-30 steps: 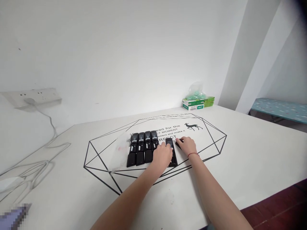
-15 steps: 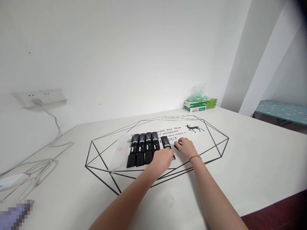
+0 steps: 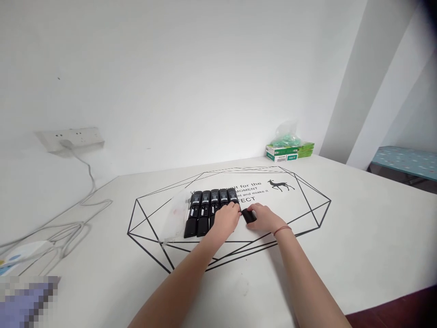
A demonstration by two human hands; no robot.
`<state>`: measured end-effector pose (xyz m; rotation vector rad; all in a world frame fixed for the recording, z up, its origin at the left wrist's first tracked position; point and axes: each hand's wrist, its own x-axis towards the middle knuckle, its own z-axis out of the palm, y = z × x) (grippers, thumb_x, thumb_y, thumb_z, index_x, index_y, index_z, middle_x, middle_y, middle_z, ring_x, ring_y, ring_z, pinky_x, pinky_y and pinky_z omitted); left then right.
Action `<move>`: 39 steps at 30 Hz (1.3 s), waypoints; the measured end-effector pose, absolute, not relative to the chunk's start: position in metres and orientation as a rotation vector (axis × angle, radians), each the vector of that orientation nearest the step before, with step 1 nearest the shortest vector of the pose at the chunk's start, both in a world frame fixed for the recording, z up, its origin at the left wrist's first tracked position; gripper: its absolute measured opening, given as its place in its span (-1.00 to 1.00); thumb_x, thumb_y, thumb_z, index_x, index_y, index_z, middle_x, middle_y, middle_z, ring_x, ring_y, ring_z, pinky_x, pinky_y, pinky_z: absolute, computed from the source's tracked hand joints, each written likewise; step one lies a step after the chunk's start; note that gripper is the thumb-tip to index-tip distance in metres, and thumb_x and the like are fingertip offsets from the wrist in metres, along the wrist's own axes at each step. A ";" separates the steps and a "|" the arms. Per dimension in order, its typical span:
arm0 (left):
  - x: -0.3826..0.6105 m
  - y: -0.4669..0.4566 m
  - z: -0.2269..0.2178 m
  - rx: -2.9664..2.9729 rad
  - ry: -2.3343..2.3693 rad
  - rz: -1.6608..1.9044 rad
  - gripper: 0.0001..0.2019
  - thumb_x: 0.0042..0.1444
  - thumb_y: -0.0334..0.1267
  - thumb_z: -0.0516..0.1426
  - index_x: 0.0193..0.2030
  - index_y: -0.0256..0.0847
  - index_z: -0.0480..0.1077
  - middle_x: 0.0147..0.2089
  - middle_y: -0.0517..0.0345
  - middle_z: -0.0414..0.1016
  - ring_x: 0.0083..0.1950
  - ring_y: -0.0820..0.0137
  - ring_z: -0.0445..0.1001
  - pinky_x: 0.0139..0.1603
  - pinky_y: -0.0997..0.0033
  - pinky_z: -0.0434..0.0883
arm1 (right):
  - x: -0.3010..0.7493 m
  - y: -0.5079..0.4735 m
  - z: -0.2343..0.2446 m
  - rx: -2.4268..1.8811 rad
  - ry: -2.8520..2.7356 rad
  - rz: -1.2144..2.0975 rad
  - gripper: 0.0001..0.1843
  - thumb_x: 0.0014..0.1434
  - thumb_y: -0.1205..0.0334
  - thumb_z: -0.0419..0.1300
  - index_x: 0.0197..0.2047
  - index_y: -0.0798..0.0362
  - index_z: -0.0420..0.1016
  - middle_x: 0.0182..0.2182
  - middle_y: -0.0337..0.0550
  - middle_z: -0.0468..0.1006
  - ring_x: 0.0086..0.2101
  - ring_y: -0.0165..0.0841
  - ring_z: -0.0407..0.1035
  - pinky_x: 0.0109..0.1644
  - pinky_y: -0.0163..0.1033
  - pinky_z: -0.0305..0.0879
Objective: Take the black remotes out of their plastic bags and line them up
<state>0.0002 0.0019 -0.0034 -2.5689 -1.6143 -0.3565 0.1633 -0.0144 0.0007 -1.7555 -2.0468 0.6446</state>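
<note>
Several black remote controls [image 3: 204,210] lie side by side in a row on the table, backs up, with their battery compartments uncovered. At the right end of the row, my left hand [image 3: 226,217] is closed on the rightmost remote control [image 3: 233,195], hiding its lower part and those of its neighbours. Just to the right, my right hand [image 3: 268,218] grips a small black battery cover [image 3: 249,216] low over the table. A clear plastic bag [image 3: 175,216] lies against the left end of the row.
Green and white boxes [image 3: 286,150] with a plastic bag of green items [image 3: 286,136] on top stand by the wall. A power strip [image 3: 70,138] with a cable [image 3: 90,175] is on the left. The white table [image 3: 372,228] bears printed lines, words and a deer.
My left hand has slid the rightmost remote control left, up against the row. My right hand now shows the battery cover more fully in its fingers. The view has shifted slightly.
</note>
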 end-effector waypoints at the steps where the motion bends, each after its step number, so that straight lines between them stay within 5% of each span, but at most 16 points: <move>1: -0.003 0.000 0.000 -2.580 -1.605 -0.427 -0.78 0.23 -0.19 -0.09 -0.17 -0.15 0.33 -0.13 0.08 0.41 -0.18 0.31 0.44 -0.31 0.39 0.33 | 0.163 -0.015 0.002 -1.768 -2.056 0.648 -0.46 -0.19 0.24 0.23 -0.05 0.00 0.38 -0.03 -0.09 0.40 -0.01 -0.16 0.22 -0.09 -0.21 0.20; 10: -0.092 -0.029 0.010 -2.581 -1.685 -0.795 -0.70 0.24 -0.21 -0.17 -0.22 -0.14 0.36 -0.19 0.13 0.46 -0.15 0.36 0.41 -0.16 0.38 0.33 | 0.157 -0.035 0.016 -1.800 -2.090 0.745 -0.55 -0.21 0.24 0.26 -0.16 0.00 0.39 -0.28 -0.14 0.49 -0.34 -0.31 0.35 -0.36 -0.30 0.20; 17: -0.104 -0.029 -0.001 -2.614 -1.692 -0.872 -0.71 0.22 -0.21 -0.14 -0.21 -0.15 0.38 -0.22 0.12 0.47 -0.18 0.35 0.41 -0.18 0.36 0.34 | 0.143 -0.040 0.008 -1.637 -2.143 0.660 -0.53 -0.13 0.22 0.23 -0.06 0.00 0.46 -0.05 -0.10 0.41 -0.27 -0.33 0.37 -0.25 -0.30 0.26; 31: -0.102 -0.032 -0.015 -2.712 -1.595 -0.850 -0.74 0.20 -0.27 -0.11 -0.22 -0.16 0.40 -0.21 0.16 0.49 -0.17 0.38 0.41 -0.13 0.37 0.34 | 0.139 -0.032 -0.002 -1.588 -2.087 0.588 -0.43 -0.05 -0.01 0.23 0.05 -0.02 0.41 -0.14 -0.05 0.42 -0.22 -0.27 0.35 -0.11 -0.21 0.26; 34: -0.101 -0.033 -0.016 -2.709 -1.594 -0.864 -0.73 0.20 -0.27 -0.11 -0.21 -0.16 0.41 -0.21 0.15 0.49 -0.17 0.38 0.41 -0.13 0.36 0.34 | 0.134 -0.024 0.003 -1.497 -1.917 0.487 -0.51 0.04 -0.09 0.12 -0.02 -0.01 0.42 -0.17 -0.08 0.45 -0.27 -0.32 0.34 -0.14 -0.23 0.25; 39: -0.102 -0.037 -0.015 -2.715 -1.574 -0.894 -0.73 0.21 -0.28 -0.11 -0.20 -0.16 0.41 -0.20 0.15 0.49 -0.16 0.38 0.41 -0.12 0.35 0.35 | 0.140 0.011 -0.006 -1.591 -1.663 0.382 -0.65 0.16 0.04 -0.06 -0.29 0.06 0.45 -0.31 -0.13 0.51 -0.32 -0.34 0.34 -0.21 -0.28 0.20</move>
